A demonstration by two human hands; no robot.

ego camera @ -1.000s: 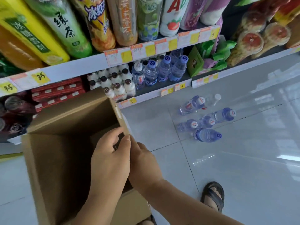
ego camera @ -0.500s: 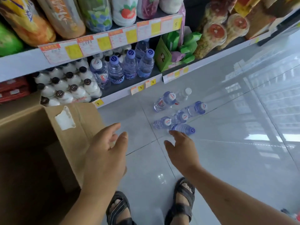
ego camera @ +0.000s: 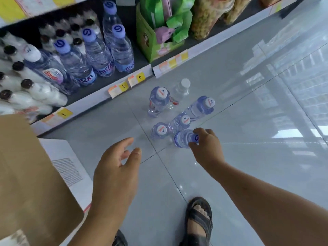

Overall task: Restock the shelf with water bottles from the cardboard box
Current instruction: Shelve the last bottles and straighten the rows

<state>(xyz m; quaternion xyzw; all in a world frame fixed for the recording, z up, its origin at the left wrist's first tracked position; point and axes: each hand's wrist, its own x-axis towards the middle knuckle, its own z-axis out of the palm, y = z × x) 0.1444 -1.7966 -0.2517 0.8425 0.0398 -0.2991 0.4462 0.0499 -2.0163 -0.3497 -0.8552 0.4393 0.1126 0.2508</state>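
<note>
The right hand grips the cap end of the nearest water bottle, which stands on the floor among other bottles. The left hand hovers with fingers spread and empty, between that bottle and the cardboard box.

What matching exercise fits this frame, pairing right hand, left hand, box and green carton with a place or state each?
1 right hand
2 left hand
3 box
4 green carton

A on the shelf
B open, holding nothing
C at the left edge of view
D gripping a bottle on the floor

Pairs: 1-D, 2-B, 3-C, 4-A
</note>
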